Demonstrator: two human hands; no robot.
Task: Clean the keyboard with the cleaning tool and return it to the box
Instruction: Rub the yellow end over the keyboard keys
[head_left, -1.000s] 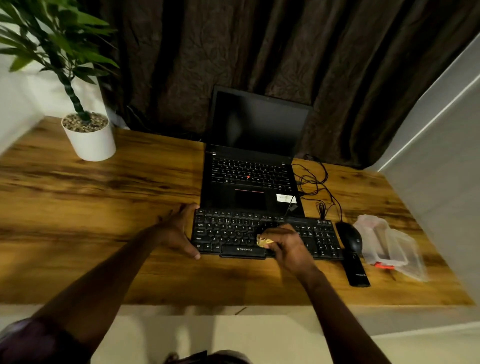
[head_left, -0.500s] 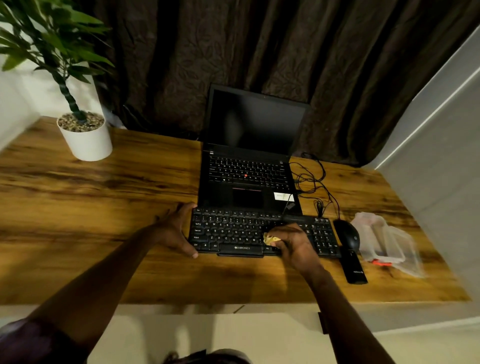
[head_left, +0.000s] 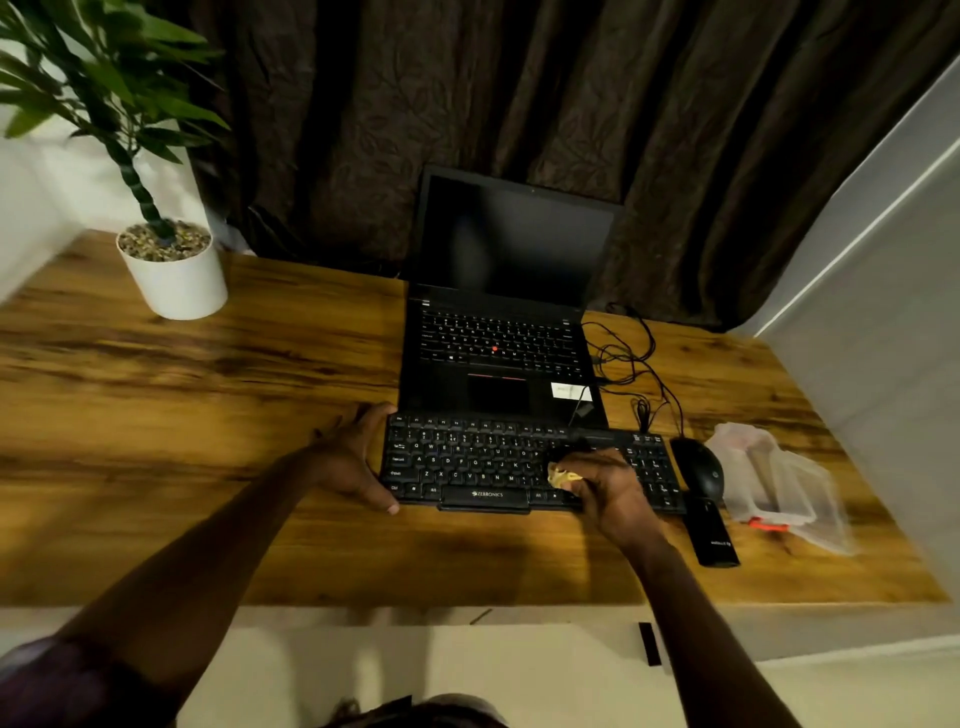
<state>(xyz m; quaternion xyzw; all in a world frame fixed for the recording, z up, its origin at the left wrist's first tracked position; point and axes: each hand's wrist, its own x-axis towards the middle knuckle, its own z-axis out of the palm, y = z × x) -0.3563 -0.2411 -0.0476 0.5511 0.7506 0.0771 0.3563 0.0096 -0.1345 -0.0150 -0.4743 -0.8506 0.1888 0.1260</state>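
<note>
**Tool on the keys — box lying apart at right**

From my remote station I record two bare forearms entering from the lower edge of the frame. The left hand (head_left: 353, 462) clasps the left end of the black keyboard (head_left: 467, 462), thumb on the near edge and fingers round the far corner. The right hand (head_left: 608, 488), fingers curled, pinches a small yellow cleaning tool (head_left: 563, 475) against the keys right of centre.

The keyboard lies mid-frame on the wooden table (head_left: 208, 415). Just beside its right end sits a black mouse (head_left: 698, 467), with a black stick-shaped device (head_left: 711, 535) nearer the camera. Further right lies the clear plastic box (head_left: 779, 483) — too blurred to tell how its lid stands.

Beyond the keyboard stands an open laptop (head_left: 498, 353), screen dark, with tangled cables (head_left: 628, 358) at its right. A potted plant (head_left: 176, 280) occupies the upper left; a dark curtain (head_left: 519, 93) spans the top.
</note>
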